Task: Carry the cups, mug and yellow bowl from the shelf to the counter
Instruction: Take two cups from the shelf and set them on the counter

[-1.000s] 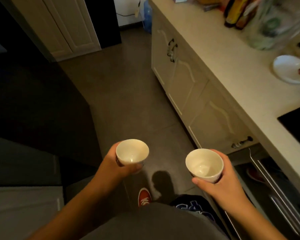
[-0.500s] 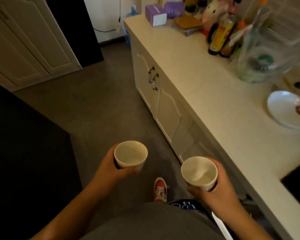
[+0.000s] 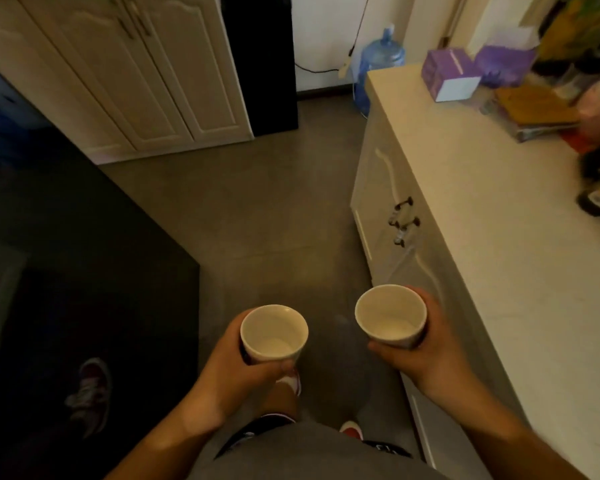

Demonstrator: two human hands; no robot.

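My left hand (image 3: pixel 238 370) grips a small white cup (image 3: pixel 273 334), upright and empty, over the grey floor. A second white cup (image 3: pixel 391 315), also upright and empty, sits in my right hand (image 3: pixel 426 355), close to the counter's front edge. The cream counter (image 3: pixel 499 237) runs along the right side, its near stretch bare. The mug, the yellow bowl and the shelf are out of view.
A purple tissue box (image 3: pixel 449 74), a brown pad (image 3: pixel 534 105) and bottles crowd the counter's far end. Cabinet doors with dark handles (image 3: pixel 404 220) sit below it. A blue water jug (image 3: pixel 378 64) stands on the floor beyond. A dark table (image 3: pixel 84 254) fills the left.
The view has swung along the counter toward its far end; the plate and the bag have left the frame. Both hands still hold their cups, with the right cup now higher.
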